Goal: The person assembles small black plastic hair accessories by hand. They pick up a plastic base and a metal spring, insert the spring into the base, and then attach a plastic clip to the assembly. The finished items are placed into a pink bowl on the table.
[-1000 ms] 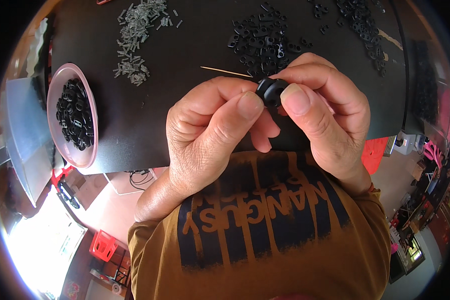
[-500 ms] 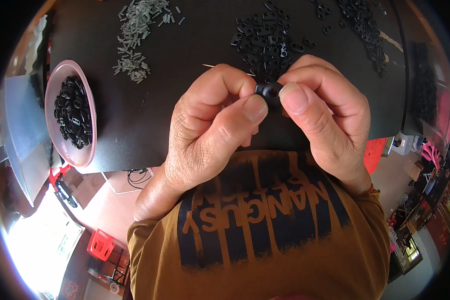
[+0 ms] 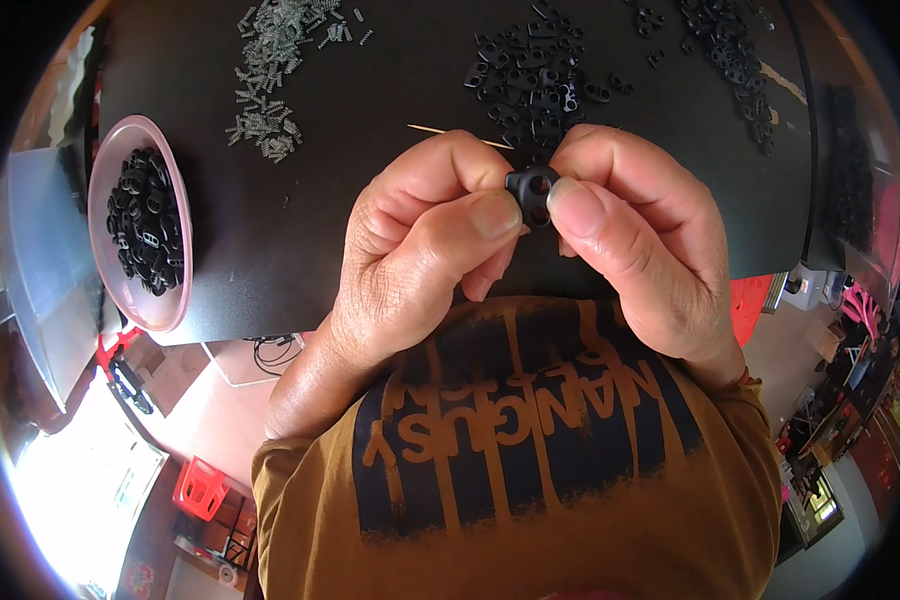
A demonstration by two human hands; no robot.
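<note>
"One small thing is pinched up there. What is it?"

"A black piece (image 3: 528,190) with two round holes through it. It is raised over the dark table (image 3: 270,240), a little in from the near edge."

"And how do the hands stand?"

"Both are clamped on it. The left hand (image 3: 410,240) pinches its left end between thumb and bent forefinger. The right hand (image 3: 660,235) has its thumb against the right side, with the forefinger curled behind. The hands are just beside each other, only the piece between them."

"What lies around?"

"Just beyond the left fingers, a thin wooden stick (image 3: 425,128), partly hidden by them. Past the hands, a heap of black parts (image 3: 530,75) spreads away from the near edge."

"And to the sides?"

"Toward the table's left edge, by the near left corner, an oval-looking pink bowl (image 3: 130,135) holds a pile of black pieces (image 3: 148,225). Farther from the near edge, right of the bowl, metal springs (image 3: 275,60) lie in a long pile. Another heap of small black parts (image 3: 725,45) runs along near the right edge."
</note>
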